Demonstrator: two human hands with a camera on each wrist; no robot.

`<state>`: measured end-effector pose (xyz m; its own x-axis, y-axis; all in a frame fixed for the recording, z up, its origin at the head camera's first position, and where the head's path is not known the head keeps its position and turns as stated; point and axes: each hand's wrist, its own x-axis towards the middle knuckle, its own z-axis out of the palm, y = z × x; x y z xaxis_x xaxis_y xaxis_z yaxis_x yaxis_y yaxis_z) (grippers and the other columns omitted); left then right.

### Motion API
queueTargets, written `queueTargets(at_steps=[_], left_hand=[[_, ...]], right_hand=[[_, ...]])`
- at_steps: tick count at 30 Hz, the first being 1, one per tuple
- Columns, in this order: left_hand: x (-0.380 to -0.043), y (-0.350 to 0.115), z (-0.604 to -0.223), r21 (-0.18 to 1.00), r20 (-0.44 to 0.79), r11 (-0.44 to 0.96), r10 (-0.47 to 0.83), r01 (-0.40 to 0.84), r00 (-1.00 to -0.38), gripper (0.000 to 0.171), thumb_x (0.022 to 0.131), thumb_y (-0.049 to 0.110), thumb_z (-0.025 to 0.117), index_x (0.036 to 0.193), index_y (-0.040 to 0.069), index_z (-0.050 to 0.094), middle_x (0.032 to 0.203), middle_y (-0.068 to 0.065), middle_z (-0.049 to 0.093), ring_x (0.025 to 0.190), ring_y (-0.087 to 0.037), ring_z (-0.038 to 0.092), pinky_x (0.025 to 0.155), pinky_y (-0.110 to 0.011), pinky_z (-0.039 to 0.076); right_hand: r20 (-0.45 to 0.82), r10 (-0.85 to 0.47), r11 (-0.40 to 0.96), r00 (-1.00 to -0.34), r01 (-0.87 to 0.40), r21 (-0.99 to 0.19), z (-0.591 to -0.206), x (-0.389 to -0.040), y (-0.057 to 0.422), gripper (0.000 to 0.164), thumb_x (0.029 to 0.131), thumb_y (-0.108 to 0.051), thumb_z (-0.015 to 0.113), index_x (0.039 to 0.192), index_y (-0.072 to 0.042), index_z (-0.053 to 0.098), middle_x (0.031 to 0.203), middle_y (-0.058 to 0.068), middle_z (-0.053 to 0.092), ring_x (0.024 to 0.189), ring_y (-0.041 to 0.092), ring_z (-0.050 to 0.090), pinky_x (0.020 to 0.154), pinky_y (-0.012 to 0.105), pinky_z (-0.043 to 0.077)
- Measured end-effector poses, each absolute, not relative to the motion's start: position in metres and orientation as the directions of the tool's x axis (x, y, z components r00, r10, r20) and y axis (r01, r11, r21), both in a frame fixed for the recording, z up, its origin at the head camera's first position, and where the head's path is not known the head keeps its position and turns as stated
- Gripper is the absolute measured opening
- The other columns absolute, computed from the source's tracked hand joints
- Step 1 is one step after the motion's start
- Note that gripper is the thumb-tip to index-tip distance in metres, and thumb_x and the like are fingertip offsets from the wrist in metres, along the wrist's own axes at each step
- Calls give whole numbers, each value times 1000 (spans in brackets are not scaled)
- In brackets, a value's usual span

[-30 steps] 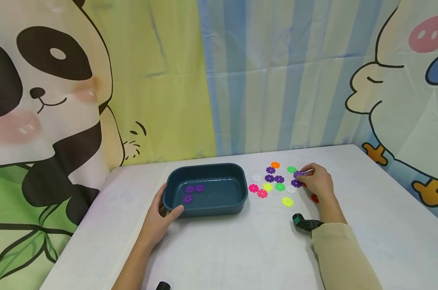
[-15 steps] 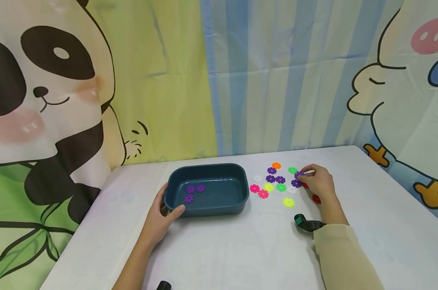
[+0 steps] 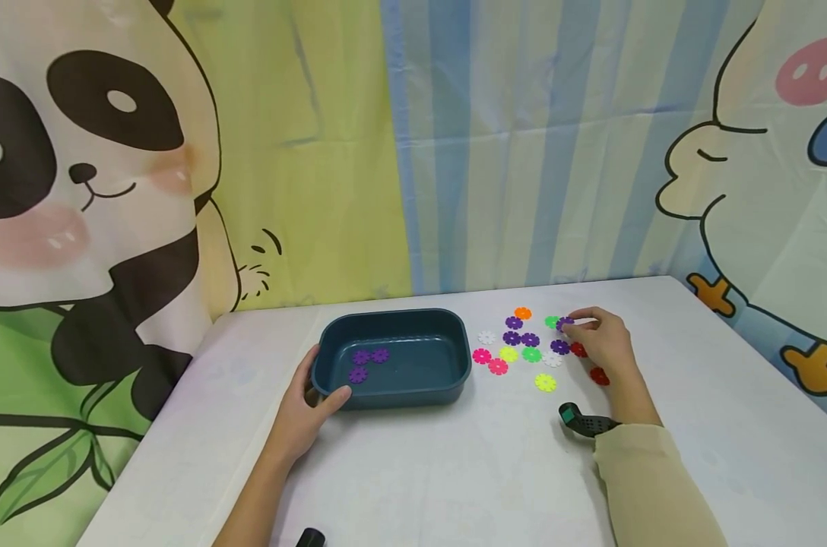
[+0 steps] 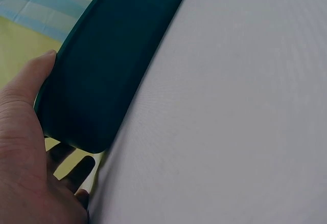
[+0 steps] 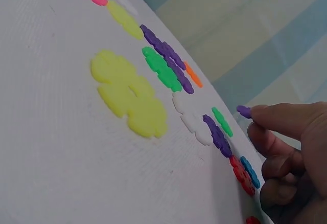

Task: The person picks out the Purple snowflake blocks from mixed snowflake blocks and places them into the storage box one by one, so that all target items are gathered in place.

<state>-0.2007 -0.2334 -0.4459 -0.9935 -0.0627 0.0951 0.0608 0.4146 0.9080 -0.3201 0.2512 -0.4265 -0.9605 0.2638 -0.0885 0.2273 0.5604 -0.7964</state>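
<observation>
Thumb on the near rim and fingers around the left end, my left hand (image 3: pixel 300 414) holds a dark teal plastic basin (image 3: pixel 403 397) on the table. Inside it lie 3 purple snowflake discs (image 3: pixel 358 375). My right hand (image 3: pixel 606 343) pinches another purple snowflake disc (image 5: pixel 243 112) between thumb and index finger. In the right wrist view this disc hangs above the table, near a green disc (image 5: pixel 222 121). Below it, a purple disc (image 5: pixel 217 136), a red disc (image 5: pixel 241 175) and a blue disc (image 5: pixel 250 172) lie close together.
More snowflake discs lie right of the basin: an orange disc (image 3: pixel 522 313), pink ones (image 3: pixel 498 367), yellow ones (image 3: pixel 546 382), white ones (image 3: pixel 486 337) and several purple ones (image 3: pixel 530 340). A red disc (image 3: pixel 599 376) lies by my right wrist. Printed curtains stand behind the white table (image 3: pixel 454 479).
My right hand has raised the purple disc off the group, moving it slightly up and away from the purple disc below. My left hand has stayed on the basin. The head view has shifted slightly.
</observation>
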Motion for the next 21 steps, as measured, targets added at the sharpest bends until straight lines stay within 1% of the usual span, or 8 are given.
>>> queueTargets(at_steps=[4,7,10,11,13,15,17,21], left_hand=[[-201,-234,-446,908,97,414,-60,64,-993,93,95,39,75,167,26,16,172,-11,24,155,-39,31,125,-58,25],[-200,-234,-446,909,95,411,-61,62,-994,93,95,39,75,167,27,16,172,-11,24,155,-39,31,125,-58,25],[-200,-234,-446,911,93,409,-62,59,-994,93,95,39,75,167,27,17,172,-11,23,155,-39,31,125,-58,25],[-200,-234,-446,911,92,409,-63,58,-994,93,95,40,75,167,27,17,172,-11,23,155,-39,31,125,-58,25],[-200,-234,-446,911,90,409,-64,57,-994,93,95,39,75,167,27,17,172,-11,23,155,-39,31,125,-58,25],[-200,-234,-446,910,90,411,-65,56,-994,93,95,39,75,167,27,17,172,-11,24,155,-39,31,125,-58,25],[-199,-234,-445,910,91,411,-65,57,-994,93,95,38,75,167,27,17,172,-11,24,155,-39,31,125,-57,25],[-200,-233,-445,911,100,408,-62,66,-993,93,95,36,75,167,26,17,171,-12,26,154,-39,33,125,-57,26]], right_hand=[[-92,246,498,-965,207,-842,-426,-321,252,52,101,-41,66,143,-13,57,129,18,64,103,28,58,68,18,51],[-134,193,380,-972,200,-903,-422,-321,251,58,98,-47,68,145,-16,54,123,8,69,87,21,56,66,20,48],[-184,117,245,-976,208,-947,-417,-320,250,63,96,-50,70,147,-18,51,111,-5,70,71,14,49,62,22,45],[-199,95,201,-975,214,-956,-415,-319,250,63,96,-49,71,147,-19,51,107,-8,70,67,13,47,60,22,43],[-214,68,148,-974,222,-964,-411,-318,249,61,95,-49,72,146,-21,52,101,-13,70,65,11,47,58,21,42],[-221,60,113,-974,226,-967,-407,-318,247,57,94,-49,73,143,-24,54,99,-14,70,65,10,47,58,20,42],[-222,53,80,-974,225,-971,-403,-317,246,54,94,-48,74,140,-26,55,99,-13,70,65,9,48,57,19,43],[-222,34,44,-975,223,-974,-396,-316,242,54,93,-46,76,139,-27,56,101,-10,72,67,9,50,58,17,44]])
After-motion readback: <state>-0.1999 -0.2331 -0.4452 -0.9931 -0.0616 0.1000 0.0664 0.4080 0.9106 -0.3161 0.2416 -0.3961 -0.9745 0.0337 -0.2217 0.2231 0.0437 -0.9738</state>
